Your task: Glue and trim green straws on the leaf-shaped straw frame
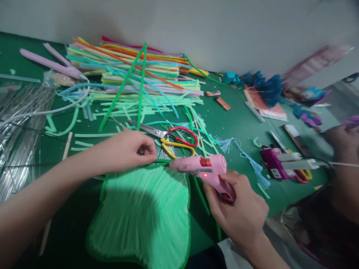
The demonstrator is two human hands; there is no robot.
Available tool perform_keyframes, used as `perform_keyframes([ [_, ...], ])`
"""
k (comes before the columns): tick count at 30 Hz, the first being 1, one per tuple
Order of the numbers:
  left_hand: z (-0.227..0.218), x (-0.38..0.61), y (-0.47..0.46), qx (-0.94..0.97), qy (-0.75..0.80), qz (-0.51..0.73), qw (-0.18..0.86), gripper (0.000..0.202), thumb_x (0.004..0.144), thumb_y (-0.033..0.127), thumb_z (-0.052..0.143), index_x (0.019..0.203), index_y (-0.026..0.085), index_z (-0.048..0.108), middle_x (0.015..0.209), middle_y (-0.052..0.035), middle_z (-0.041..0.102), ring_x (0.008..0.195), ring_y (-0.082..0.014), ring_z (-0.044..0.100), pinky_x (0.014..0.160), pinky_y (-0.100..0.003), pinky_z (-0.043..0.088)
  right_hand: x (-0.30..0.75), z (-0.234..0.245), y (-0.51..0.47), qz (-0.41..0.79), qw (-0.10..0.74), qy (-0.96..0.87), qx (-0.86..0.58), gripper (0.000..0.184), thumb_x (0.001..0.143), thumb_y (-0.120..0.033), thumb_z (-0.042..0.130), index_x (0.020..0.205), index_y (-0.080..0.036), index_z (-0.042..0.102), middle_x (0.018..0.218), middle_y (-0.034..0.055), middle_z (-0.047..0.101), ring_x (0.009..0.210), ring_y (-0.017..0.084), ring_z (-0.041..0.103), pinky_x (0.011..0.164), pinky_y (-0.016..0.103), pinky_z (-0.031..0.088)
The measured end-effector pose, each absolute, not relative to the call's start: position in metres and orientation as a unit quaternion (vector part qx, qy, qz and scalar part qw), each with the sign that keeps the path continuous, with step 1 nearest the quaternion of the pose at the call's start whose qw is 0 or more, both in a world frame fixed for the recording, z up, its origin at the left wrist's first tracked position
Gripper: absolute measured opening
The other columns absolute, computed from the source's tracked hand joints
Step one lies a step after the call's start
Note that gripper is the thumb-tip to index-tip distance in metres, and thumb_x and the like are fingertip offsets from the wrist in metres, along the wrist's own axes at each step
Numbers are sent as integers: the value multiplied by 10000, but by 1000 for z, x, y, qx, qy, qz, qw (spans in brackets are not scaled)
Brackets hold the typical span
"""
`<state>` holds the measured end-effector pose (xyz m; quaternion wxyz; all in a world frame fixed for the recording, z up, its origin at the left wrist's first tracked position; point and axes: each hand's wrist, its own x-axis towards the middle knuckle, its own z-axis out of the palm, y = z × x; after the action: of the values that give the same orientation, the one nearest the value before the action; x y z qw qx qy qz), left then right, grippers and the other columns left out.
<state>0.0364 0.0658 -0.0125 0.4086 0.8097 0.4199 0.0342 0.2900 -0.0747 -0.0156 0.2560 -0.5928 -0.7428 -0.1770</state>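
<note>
My right hand [238, 205] is wrapped round the handle of a pink glue gun [199, 165] with a small red light glowing on its side. The nozzle points left and meets the top edge of a light green pipe-cleaner panel [143, 216], which has a darker green border. My left hand [131, 149] is closed at that same edge, pinching a dark green pipe cleaner [164, 160] that runs toward the nozzle. Just beyond both hands lie scissors [179, 140] with one red and one yellow handle loop, their blades pointing left.
Bundled coloured pipe cleaners [134, 67] lie along the wall. A pink flat-armed corded tool [50, 63] and clear wrapped strips [25, 138] are at left. Blue tassels [255, 168], a purple power strip [275, 162] and another person's arm [344, 164] are at right.
</note>
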Motion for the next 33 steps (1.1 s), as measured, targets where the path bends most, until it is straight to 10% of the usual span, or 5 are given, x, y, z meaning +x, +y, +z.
perform_keyframes([
  [33, -12, 36, 68, 799, 433, 25, 416, 280, 797, 503, 607, 801, 260, 745, 696, 33, 688, 616, -146, 575, 554, -254, 387, 290, -14, -76, -166, 263, -741, -596, 107, 913, -238, 616, 975, -218, 531, 855, 28, 747, 645, 136, 697, 524, 220, 477],
])
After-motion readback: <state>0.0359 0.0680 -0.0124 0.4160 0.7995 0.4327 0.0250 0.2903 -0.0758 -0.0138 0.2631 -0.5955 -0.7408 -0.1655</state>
